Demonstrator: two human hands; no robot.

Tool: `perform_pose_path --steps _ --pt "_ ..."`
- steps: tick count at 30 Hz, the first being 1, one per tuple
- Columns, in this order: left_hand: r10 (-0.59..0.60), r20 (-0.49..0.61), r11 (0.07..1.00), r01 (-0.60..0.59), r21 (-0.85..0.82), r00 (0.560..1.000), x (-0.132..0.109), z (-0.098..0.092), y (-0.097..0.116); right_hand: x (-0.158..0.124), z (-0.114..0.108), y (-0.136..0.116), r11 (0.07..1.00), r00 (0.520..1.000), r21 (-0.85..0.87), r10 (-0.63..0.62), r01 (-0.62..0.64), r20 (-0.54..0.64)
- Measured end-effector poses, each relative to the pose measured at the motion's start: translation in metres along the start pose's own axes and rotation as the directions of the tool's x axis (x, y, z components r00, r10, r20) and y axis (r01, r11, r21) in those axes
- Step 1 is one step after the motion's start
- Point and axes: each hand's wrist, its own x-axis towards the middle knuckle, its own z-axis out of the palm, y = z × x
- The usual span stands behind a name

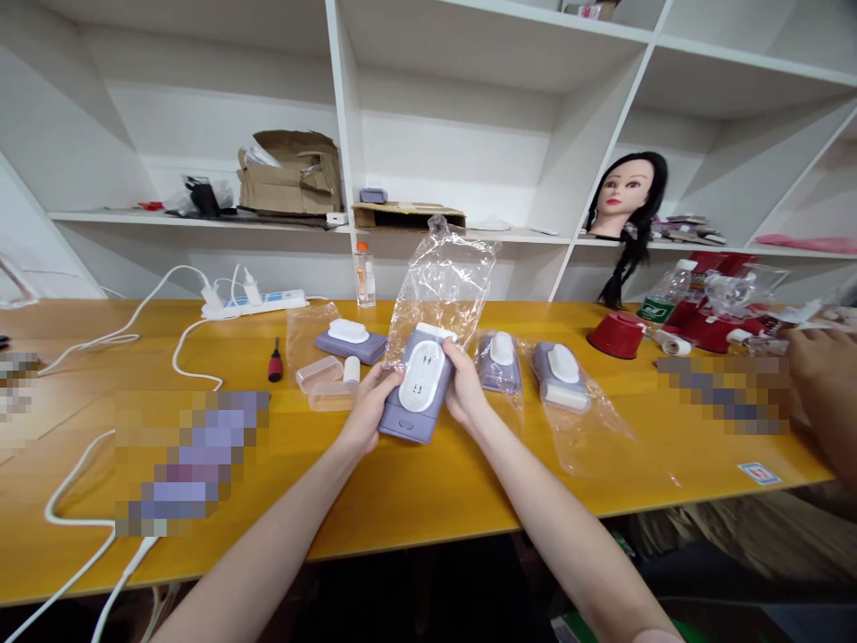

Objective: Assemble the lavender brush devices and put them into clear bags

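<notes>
Both hands hold one purple and white device [419, 393] above the yellow table [428, 491]. My left hand [367, 406] grips its left side, fingers curled round it. My right hand [463, 386] grips its right side. The device's top end sits in the mouth of a clear plastic bag [445, 281] that stands up behind it. Two similar purple devices lie in clear bags to the right, one close [499, 360] and one further right [561, 375]. Another purple device [351, 340] lies unbagged to the left.
A red-handled screwdriver [274, 360], clear caps [320, 373], a small bottle [363, 273] and a white power strip [258, 304] with cables lie on the left. A red cup [617, 334] and a mannequin head [626, 201] are at the right. Another person's hand [820, 357] is at the far right.
</notes>
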Motion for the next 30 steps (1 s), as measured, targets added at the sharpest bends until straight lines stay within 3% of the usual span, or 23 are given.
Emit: perform_pose_path --steps 4,7,11,13,15,18,21,25,30 --pt "-0.075 -0.098 0.996 0.070 -0.052 0.992 0.005 -0.002 -0.002 -0.007 0.004 0.015 0.994 0.995 0.038 0.098 -0.098 0.011" --pt "-0.176 -0.084 0.981 0.169 -0.092 0.981 0.004 -0.002 0.005 -0.008 0.006 0.019 0.987 0.986 0.038 0.160 -0.158 -0.039" --pt "-0.190 0.193 0.979 0.201 -0.039 0.963 -0.006 0.000 0.017 0.001 0.000 0.006 0.985 0.979 0.081 0.162 -0.153 -0.124" --pt "-0.138 0.343 0.990 0.122 0.070 0.929 -0.010 -0.001 0.019 0.006 -0.006 -0.003 0.986 0.980 0.094 0.147 -0.135 -0.136" --pt "-0.090 0.403 0.977 0.003 0.213 0.911 -0.012 -0.003 0.017 0.009 -0.011 -0.010 0.987 0.980 0.095 0.142 -0.130 -0.140" --pt "0.038 0.368 0.882 -0.205 0.425 0.929 -0.010 -0.007 0.013 0.009 -0.014 -0.014 0.982 0.977 0.069 0.183 -0.177 -0.108" --pt "0.185 0.342 0.796 -0.344 0.497 0.921 -0.006 -0.009 0.013 0.004 -0.011 -0.012 0.972 0.971 0.040 0.232 -0.230 -0.059" --pt "0.163 0.366 0.870 -0.308 0.384 0.916 -0.003 -0.008 0.015 -0.005 -0.006 -0.011 0.918 0.924 -0.116 0.382 -0.380 -0.008" --pt "0.106 0.278 0.947 -0.182 0.264 0.955 0.006 -0.011 0.002 -0.007 -0.014 -0.014 0.732 0.821 -0.440 0.570 -0.520 -0.023"
